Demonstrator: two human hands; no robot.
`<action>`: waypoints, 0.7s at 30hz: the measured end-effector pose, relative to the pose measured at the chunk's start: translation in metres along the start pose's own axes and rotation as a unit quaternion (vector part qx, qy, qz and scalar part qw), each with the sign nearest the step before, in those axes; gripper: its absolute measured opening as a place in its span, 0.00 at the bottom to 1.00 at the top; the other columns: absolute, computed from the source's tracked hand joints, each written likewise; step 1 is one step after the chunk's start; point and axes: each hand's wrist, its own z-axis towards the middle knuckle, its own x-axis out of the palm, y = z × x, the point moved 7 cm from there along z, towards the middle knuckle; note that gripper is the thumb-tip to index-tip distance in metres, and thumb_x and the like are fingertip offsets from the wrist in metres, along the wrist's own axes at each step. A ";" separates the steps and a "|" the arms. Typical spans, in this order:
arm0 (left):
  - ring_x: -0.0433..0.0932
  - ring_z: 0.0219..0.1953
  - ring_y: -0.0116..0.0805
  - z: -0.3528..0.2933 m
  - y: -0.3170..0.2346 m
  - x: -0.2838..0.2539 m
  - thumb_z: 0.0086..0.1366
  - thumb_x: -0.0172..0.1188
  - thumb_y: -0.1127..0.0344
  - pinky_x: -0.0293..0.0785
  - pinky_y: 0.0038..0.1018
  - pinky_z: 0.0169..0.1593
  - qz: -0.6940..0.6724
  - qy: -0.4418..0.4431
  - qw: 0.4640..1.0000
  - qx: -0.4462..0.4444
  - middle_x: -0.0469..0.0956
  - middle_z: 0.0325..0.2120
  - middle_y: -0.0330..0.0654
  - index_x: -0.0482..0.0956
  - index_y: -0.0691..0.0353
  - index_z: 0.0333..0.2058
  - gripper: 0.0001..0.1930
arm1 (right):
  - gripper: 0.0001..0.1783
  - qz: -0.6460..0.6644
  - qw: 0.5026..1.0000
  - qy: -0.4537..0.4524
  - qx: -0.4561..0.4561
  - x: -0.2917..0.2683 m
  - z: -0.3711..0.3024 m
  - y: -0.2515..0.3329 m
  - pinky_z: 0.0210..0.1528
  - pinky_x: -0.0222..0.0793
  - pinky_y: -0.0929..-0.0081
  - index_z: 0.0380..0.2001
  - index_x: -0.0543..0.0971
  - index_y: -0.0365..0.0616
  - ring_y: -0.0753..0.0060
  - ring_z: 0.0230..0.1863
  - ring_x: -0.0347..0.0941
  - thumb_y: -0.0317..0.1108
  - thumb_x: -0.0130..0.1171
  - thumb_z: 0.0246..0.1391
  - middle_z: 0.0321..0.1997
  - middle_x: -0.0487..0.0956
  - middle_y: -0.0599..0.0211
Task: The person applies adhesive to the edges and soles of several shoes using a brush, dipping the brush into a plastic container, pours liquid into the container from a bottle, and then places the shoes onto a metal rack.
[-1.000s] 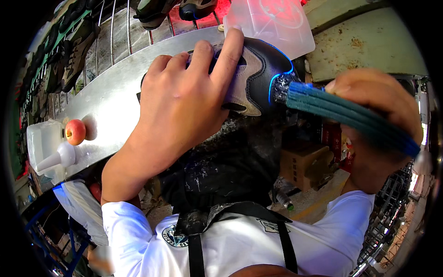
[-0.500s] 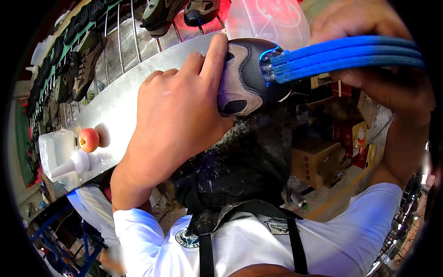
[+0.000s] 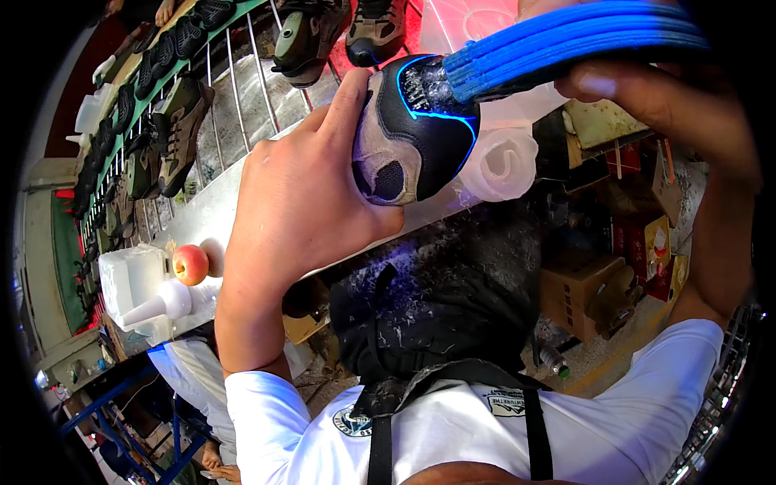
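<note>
My left hand (image 3: 295, 198) is wrapped round a shoe (image 3: 388, 153) with beige-grey panels and a black toe. A thin bright blue line runs across that toe. My right hand (image 3: 647, 101) grips a long, ridged blue brush (image 3: 574, 40), thumb below it, other fingers partly hidden above. The brush's tip touches the far side of the toe, where the surface looks dark and wet or scuffed. Just past the shoe, a translucent plastic cup (image 3: 501, 166) stands at the white bench edge, partly behind the toe.
An apple (image 3: 191, 264), a clear square container (image 3: 121, 279) and a white nozzle bottle (image 3: 174, 301) sit at the left end of the white bench (image 3: 222, 234). Beyond it, several shoes (image 3: 179, 133) rest on a metal-bar rack. Cardboard boxes (image 3: 578, 295) stand below right.
The shoe has turned with its toe more upward, and more of the blue line shows. The brush has swung to a steeper tilt. The plastic cup has come into view; the whole view has shifted.
</note>
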 end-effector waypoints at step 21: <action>0.84 0.36 0.35 0.005 0.065 -0.008 0.34 0.78 0.60 0.78 0.31 0.46 -0.101 -0.015 0.995 0.003 0.84 0.33 0.43 0.80 0.61 0.44 0.33 | 0.22 0.371 0.799 -0.457 0.120 0.105 0.009 -0.049 0.43 0.86 0.65 0.55 0.73 0.20 0.59 0.39 0.83 0.26 0.57 0.62 0.40 0.83 0.46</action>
